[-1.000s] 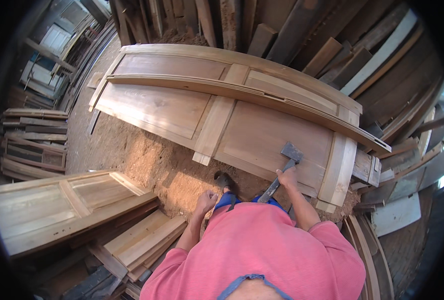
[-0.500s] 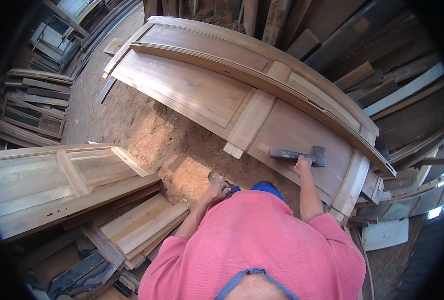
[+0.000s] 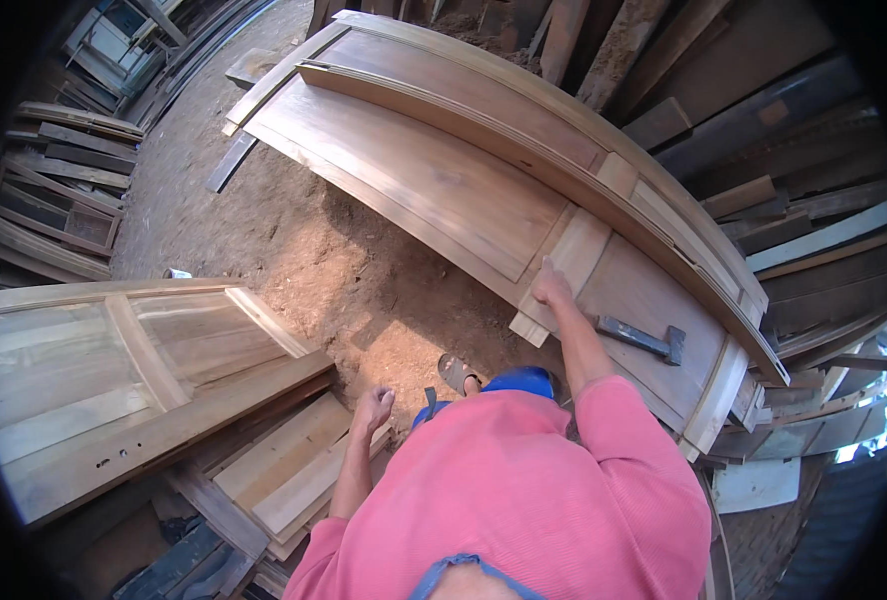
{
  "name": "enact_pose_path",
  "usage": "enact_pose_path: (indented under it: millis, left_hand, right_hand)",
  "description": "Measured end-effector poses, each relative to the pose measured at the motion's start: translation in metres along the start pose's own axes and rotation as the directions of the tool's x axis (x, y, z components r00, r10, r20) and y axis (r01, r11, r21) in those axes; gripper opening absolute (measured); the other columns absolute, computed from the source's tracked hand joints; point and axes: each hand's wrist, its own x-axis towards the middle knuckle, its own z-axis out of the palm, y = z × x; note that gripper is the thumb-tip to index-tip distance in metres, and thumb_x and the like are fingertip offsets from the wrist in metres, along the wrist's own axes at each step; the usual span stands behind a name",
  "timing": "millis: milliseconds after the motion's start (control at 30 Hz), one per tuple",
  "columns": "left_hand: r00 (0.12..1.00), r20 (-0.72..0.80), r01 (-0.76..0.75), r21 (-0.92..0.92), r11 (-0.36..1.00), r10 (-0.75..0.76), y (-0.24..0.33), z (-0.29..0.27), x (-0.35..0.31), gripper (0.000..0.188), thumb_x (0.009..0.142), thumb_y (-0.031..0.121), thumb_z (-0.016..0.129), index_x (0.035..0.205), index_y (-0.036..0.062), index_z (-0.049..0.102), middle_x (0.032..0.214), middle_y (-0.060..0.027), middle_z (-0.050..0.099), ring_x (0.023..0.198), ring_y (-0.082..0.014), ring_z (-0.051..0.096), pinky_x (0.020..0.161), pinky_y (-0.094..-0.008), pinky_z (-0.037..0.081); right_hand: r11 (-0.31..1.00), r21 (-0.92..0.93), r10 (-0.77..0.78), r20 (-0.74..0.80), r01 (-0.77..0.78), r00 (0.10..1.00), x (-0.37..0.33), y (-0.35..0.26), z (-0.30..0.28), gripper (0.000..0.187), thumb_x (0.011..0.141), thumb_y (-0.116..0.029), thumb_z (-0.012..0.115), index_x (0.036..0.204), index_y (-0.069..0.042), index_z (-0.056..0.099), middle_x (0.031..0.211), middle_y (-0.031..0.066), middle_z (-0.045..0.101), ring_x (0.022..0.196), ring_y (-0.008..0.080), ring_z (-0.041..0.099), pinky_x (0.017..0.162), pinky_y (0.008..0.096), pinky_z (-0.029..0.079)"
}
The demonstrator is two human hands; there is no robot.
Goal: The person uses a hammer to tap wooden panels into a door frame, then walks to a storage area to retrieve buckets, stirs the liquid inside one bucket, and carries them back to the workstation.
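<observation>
Grip: nothing seen held by right hand (image 3: 554, 288) or left hand (image 3: 372, 410); finger closure cannot be told.
Hammer (image 3: 649, 342): laid on panelled door (image 3: 404, 150); judged head-heavy, rigid; best taken by handle (image 3: 624, 331).

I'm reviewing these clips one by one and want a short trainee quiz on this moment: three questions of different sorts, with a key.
1. Multiple choice: where is the hammer?
(a) On bare ground
(b) On a wooden panel
(c) On the stacked boards
2. True or false: the left hand is apart from the hammer.
3. Short answer: which hand is nearer the pale crosspiece along that panel's left side?

Key:
1. b
2. True
3. The right hand; whether it touches the crosspiece cannot be told.
</observation>
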Motion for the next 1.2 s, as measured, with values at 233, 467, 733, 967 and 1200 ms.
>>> enact_pose_path:
  millis: [233,467,733,967,1200]
  left_hand:
    - [0.977,-0.017,0.211,-0.121,0.970,-0.214,-0.090,0.001,-0.028,0.029,0.091,0.025,0.059,0.100,-0.0017,0.068,0.082,-0.0124,0.069,0.075,-0.0204,0.064,0.071,-0.0349,0.050]
    - [0.971,0.075,0.236,-0.172,0.956,-0.226,-0.034,-0.045,0.015,0.034,0.093,0.027,0.059,0.111,-0.0003,0.066,0.098,-0.0138,0.071,0.093,-0.0212,0.066,0.084,-0.0345,0.050]
    - [0.938,-0.273,0.099,-0.381,0.919,-0.215,-0.059,-0.162,0.106,0.038,0.092,0.031,0.059,0.112,0.0000,0.065,0.102,-0.0167,0.070,0.097,-0.0251,0.067,0.087,-0.0354,0.050]
    - [0.746,-0.160,0.207,-0.867,0.454,-0.647,-0.205,-0.161,0.135,0.028,0.094,0.031,0.057,0.085,0.0064,0.067,0.074,-0.0035,0.063,0.061,-0.0132,0.056,0.053,-0.0285,0.045]
    - [0.708,0.051,0.381,-0.868,0.319,-0.705,-0.235,-0.181,0.153,0.026,0.095,0.031,0.056,0.081,0.0106,0.065,0.074,-0.0043,0.062,0.061,-0.0132,0.056,0.050,-0.0298,0.046]
  right_hand:
    - [0.926,-0.331,-0.122,0.193,0.181,0.974,-0.009,-0.020,0.018,0.035,0.078,-0.009,0.051,0.109,-0.004,0.068,0.106,0.0226,0.068,0.102,0.0368,0.066,0.081,0.0483,0.055]
    - [0.877,-0.264,-0.309,0.328,0.401,0.893,-0.008,-0.087,0.052,0.031,0.073,-0.017,0.051,0.088,0.001,0.072,0.096,0.0252,0.068,0.090,0.0411,0.067,0.077,0.0463,0.054]
    - [0.832,-0.197,-0.334,0.567,0.518,0.753,0.066,-0.260,0.113,0.028,0.076,-0.022,0.054,0.072,0.002,0.066,0.061,0.0167,0.062,0.060,0.0285,0.063,0.057,0.0431,0.049]
    - [0.508,-0.178,-0.743,0.405,0.843,0.533,0.111,-0.535,0.126,0.031,0.079,-0.023,0.053,0.089,0.002,0.069,0.085,0.0237,0.069,0.086,0.0396,0.068,0.079,0.0458,0.053]
    - [0.544,0.216,-0.809,0.393,0.811,0.437,0.060,-0.801,0.152,0.040,0.082,-0.010,0.048,0.118,0.004,0.058,0.085,0.0168,0.072,0.077,0.0264,0.071,0.073,0.0393,0.055]
